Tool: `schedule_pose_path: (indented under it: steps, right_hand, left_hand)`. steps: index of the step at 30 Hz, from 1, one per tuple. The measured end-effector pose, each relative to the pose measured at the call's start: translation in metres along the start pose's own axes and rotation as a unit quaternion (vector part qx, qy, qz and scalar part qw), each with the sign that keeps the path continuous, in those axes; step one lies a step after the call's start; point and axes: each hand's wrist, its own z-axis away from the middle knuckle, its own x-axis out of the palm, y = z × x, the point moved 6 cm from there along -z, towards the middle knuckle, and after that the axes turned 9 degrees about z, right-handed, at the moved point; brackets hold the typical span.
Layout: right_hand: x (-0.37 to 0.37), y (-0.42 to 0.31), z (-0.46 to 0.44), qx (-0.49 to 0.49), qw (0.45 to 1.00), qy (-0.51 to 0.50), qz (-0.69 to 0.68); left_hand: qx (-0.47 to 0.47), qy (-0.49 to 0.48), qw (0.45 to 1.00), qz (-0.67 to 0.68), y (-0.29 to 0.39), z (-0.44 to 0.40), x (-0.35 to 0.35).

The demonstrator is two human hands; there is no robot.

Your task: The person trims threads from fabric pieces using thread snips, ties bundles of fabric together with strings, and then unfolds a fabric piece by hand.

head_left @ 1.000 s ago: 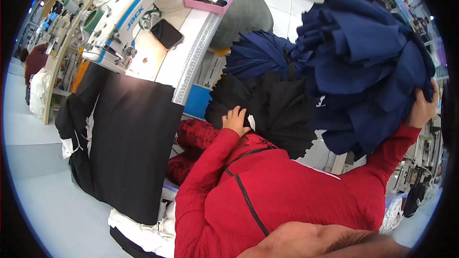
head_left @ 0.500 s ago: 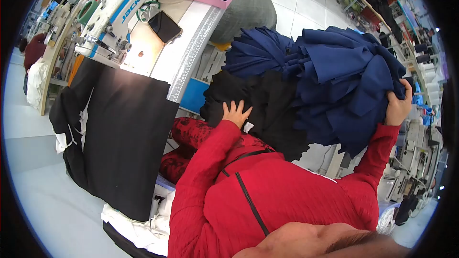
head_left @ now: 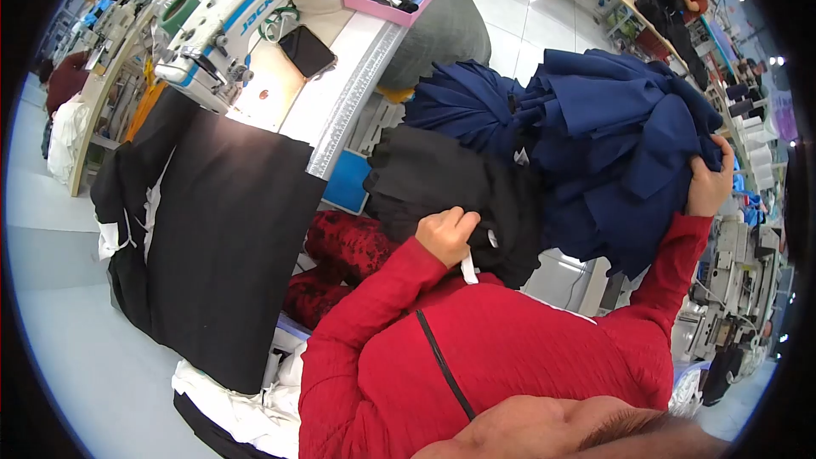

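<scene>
My left hand [head_left: 446,236] is closed over the near edge of the black fabric pile [head_left: 442,174]. A white strip [head_left: 469,269] hangs out below its fingers; whether black cloth is also in the grip I cannot tell. Over at the right, my right hand [head_left: 712,180] grips the outer edge of the navy fabric stack [head_left: 603,144], with the thumb on the near side and the fingers curled round it. The navy pieces lie in loose folds behind and beside the black pile. Small white tags show on the black pile.
To the left stands a sewing machine [head_left: 280,0] with a phone [head_left: 308,52] on its bed. A pink tray [head_left: 391,7] of small items sits behind it. Black cloth [head_left: 234,246] drapes from the machine table. Other people and benches are in the background.
My left hand has gone from spread flat on the black pile to closed, slightly nearer my body, with the white strip. The black pile's top looks flatter. My right hand stays at the navy edge.
</scene>
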Motion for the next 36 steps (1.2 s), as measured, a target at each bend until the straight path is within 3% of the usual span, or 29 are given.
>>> schedule_pose_path:
  steps: [4, 8, 10, 13, 15, 16, 17, 18, 21, 23, 24, 26, 28, 29, 32, 33, 34, 36]
  right_hand:
    - [-0.004, -0.021, 0.002, -0.047, 0.999, 0.010, -0.024]
    - [0.016, -0.062, 0.037, -0.066, 0.995, -0.027, -0.074]
    - [0.039, -0.078, 0.072, -0.128, 0.984, -0.095, -0.081]
    - [0.104, -0.063, 0.160, -0.149, 0.941, -0.251, -0.173]
    - [0.168, -0.017, 0.243, 0.072, 0.852, -0.402, -0.328]
    - [0.187, -0.001, 0.271, 0.130, 0.823, -0.435, -0.341]
    - [0.200, 0.010, 0.289, 0.155, 0.817, -0.442, -0.335]
    - [0.203, 0.017, 0.290, 0.161, 0.826, -0.432, -0.324]
    - [0.198, 0.044, 0.248, 0.135, 0.885, -0.362, -0.260]
    - [0.184, 0.066, 0.216, 0.100, 0.928, -0.306, -0.187]
    - [0.175, 0.080, 0.205, 0.084, 0.945, -0.281, -0.146]
    - [0.154, 0.103, 0.197, 0.058, 0.965, -0.244, -0.079]
    - [0.135, 0.118, 0.204, 0.037, 0.972, -0.233, -0.028]
    - [0.132, 0.126, 0.210, 0.028, 0.970, -0.241, -0.004]
    - [0.154, 0.164, 0.229, 0.010, 0.934, -0.345, 0.098]
    - [0.168, 0.182, 0.234, 0.004, 0.907, -0.398, 0.139]
    - [0.175, 0.196, 0.232, 0.005, 0.900, -0.406, 0.160]
    - [0.157, 0.193, 0.196, 0.020, 0.959, -0.262, 0.106]
  left_hand:
    - [0.024, 0.061, 0.997, 0.040, 0.054, -0.022, -0.087]
    - [-0.018, 0.212, 0.976, -0.052, 0.104, -0.013, -0.173]
    - [-0.039, 0.280, 0.954, -0.105, 0.126, 0.001, -0.201]
    - [-0.029, 0.346, 0.937, -0.034, 0.144, 0.015, -0.219]
    - [-0.023, 0.341, 0.935, -0.098, 0.155, 0.002, -0.221]
    - [-0.023, 0.339, 0.931, -0.129, 0.157, -0.005, -0.220]
    - [-0.074, 0.317, 0.935, -0.138, 0.151, -0.012, -0.217]
    - [-0.081, 0.297, 0.950, -0.053, 0.141, -0.024, -0.213]
    - [-0.138, 0.287, 0.947, 0.045, 0.103, -0.052, -0.187]
    - [-0.288, 0.230, 0.920, 0.134, 0.065, -0.059, -0.160]
    - [-0.242, 0.201, 0.939, 0.135, 0.041, -0.060, -0.143]
    - [-0.320, 0.073, 0.937, 0.121, -0.001, -0.053, -0.106]
    - [-0.397, -0.075, 0.900, 0.161, -0.035, -0.044, -0.074]
    - [-0.446, -0.178, 0.870, 0.114, -0.033, -0.048, -0.066]
    - [-0.340, -0.314, 0.878, 0.119, -0.050, -0.052, -0.036]
    - [-0.386, -0.384, 0.839, 0.010, -0.065, -0.049, -0.028]
    - [-0.389, -0.386, 0.836, -0.034, -0.076, -0.044, -0.019]
    - [-0.393, -0.377, 0.830, -0.124, -0.109, -0.028, 0.003]
